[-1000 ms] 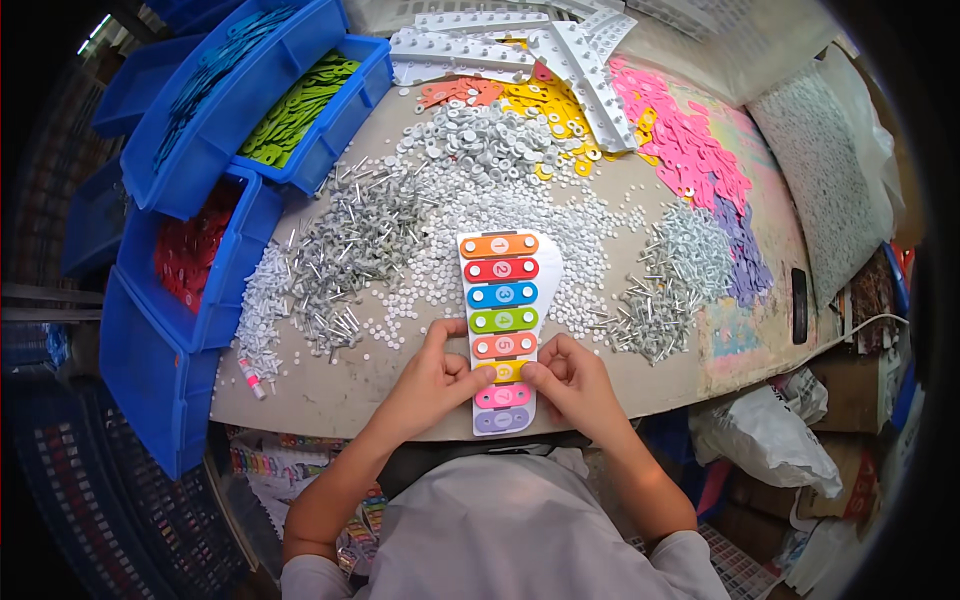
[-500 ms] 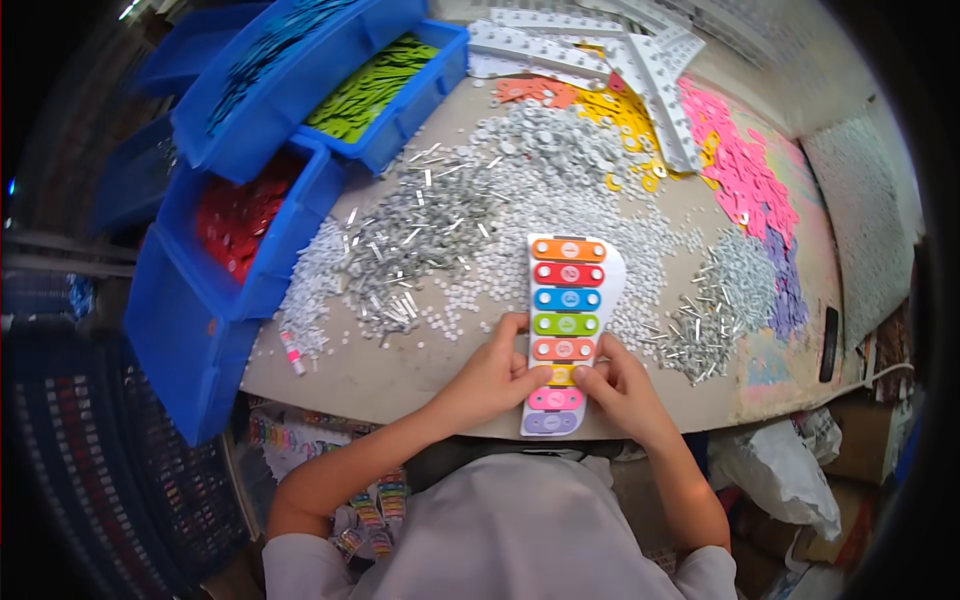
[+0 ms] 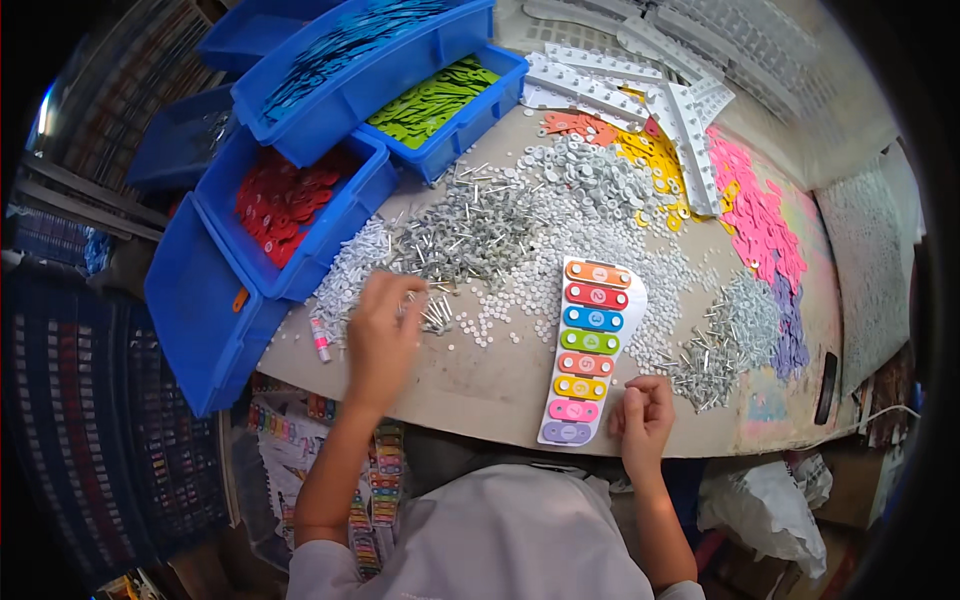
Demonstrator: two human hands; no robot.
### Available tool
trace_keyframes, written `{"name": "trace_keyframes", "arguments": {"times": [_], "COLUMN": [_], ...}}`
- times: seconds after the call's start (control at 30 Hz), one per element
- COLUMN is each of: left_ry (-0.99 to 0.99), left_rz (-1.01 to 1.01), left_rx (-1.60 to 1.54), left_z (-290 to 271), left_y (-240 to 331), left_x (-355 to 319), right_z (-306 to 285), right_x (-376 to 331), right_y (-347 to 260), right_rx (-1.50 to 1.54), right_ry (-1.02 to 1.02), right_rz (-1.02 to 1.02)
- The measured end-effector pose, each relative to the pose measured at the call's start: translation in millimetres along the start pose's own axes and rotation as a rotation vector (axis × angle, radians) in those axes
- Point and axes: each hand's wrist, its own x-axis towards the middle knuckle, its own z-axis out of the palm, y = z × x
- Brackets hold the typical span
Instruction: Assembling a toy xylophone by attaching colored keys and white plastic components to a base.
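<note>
A toy xylophone (image 3: 588,342) with a white base and several coloured bars lies on the table in front of me. White round caps sit at the ends of most bars; the pink and lilac bars nearest me show none. My left hand (image 3: 383,335) is off the toy, by the near edge of a heap of metal pins (image 3: 465,230); motion smears its fingers. Just right of the toy's near end, my right hand (image 3: 645,412) rests with curled fingers. Whatever those fingers may hold is hidden. Small white caps (image 3: 590,245) are spread beyond the toy.
Blue bins hold red bars (image 3: 285,205), green bars (image 3: 435,100) and blue bars (image 3: 345,55) at left. White xylophone bases (image 3: 685,145) lie at the back. Pink bars (image 3: 760,220), lilac bars (image 3: 788,325) and more pins (image 3: 705,365) lie right. A small pink-and-white tube (image 3: 320,340) lies front left.
Both hands have let go of the xylophone, which now lies on the table. My left hand has moved left toward the pins; my right hand has drawn slightly away with fingers curled.
</note>
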Motion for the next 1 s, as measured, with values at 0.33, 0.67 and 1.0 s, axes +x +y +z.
{"name": "trace_keyframes", "arguments": {"times": [0.33, 0.67, 1.0], "left_ry": [0.048, 0.001, -0.376], "left_rz": [0.211, 0.033, -0.262], "left_rx": [0.592, 0.283, -0.555], "left_z": [-25.5, -16.5, 19.3], "left_y": [-81.4, -46.4, 40.5], "left_x": [-2.4, -9.0, -64.3], "right_z": [-21.6, -216.5, -237.6], "right_x": [14.1, 46.1, 67.7], "right_y": [-18.5, -7.9, 4.7], "right_rx": [-0.773, -0.96, -1.086], "right_ry": [0.016, 0.791, 0.724], "right_rz": [-0.663, -0.342, -0.365]}}
